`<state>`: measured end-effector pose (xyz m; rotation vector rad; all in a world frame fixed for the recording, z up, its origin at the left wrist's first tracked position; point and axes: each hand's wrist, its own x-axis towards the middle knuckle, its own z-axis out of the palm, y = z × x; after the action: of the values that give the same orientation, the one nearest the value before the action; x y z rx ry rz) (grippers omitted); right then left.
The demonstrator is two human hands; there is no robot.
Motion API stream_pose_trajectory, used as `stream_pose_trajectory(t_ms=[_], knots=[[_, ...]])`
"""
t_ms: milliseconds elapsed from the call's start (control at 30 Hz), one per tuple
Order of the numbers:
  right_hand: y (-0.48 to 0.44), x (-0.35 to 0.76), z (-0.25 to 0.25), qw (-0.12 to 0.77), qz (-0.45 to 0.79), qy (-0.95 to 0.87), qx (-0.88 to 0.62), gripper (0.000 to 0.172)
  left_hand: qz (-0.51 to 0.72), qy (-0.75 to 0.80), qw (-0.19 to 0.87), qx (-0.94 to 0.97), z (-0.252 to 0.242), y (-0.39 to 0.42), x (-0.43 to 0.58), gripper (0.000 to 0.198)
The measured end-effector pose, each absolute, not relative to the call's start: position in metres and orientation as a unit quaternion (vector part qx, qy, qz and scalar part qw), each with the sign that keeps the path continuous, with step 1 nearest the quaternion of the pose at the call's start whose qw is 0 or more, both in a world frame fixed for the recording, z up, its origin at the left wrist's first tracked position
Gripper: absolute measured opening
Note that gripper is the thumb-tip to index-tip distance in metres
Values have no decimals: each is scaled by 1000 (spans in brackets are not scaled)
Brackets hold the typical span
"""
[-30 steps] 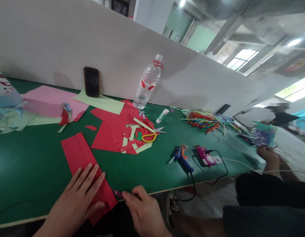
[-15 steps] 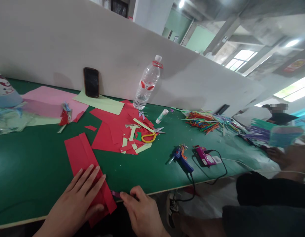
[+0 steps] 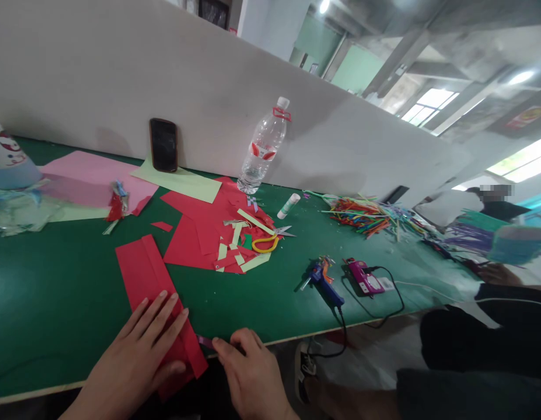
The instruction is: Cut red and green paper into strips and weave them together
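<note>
My left hand lies flat with its fingers spread on a folded red paper, which has a crease along its length and reaches over the table's front edge. Just right of the paper, my right hand pinches a small purple strip between thumb and forefinger. The strip's tip meets the paper's right edge; whether it goes underneath is hidden. Yellow-handled scissors rest farther back on red sheets and pale green scraps.
On the green table are a blue glue gun, a magenta power box with cords, a glue stick, a water bottle, a phone and colourful strips. A co-worker sits at the right.
My hands, the red paper and the purple strip keep their places. At the right, the co-worker's arm and the purple and teal piece have shifted slightly.
</note>
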<state>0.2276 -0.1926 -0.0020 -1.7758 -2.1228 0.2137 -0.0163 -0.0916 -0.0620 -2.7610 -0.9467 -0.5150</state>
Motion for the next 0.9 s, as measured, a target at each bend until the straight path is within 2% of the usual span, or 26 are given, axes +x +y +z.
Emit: stream_pose_trajectory(t_ms=[500,900], knots=[[-188,226,1,196,43,-749,-631,34,-178,-296,122,-931,-61,-90,-16,73],[-186,229,1,191,51,-750,-631,31,-186,-305,107,-928,-58,-89,-14,72]])
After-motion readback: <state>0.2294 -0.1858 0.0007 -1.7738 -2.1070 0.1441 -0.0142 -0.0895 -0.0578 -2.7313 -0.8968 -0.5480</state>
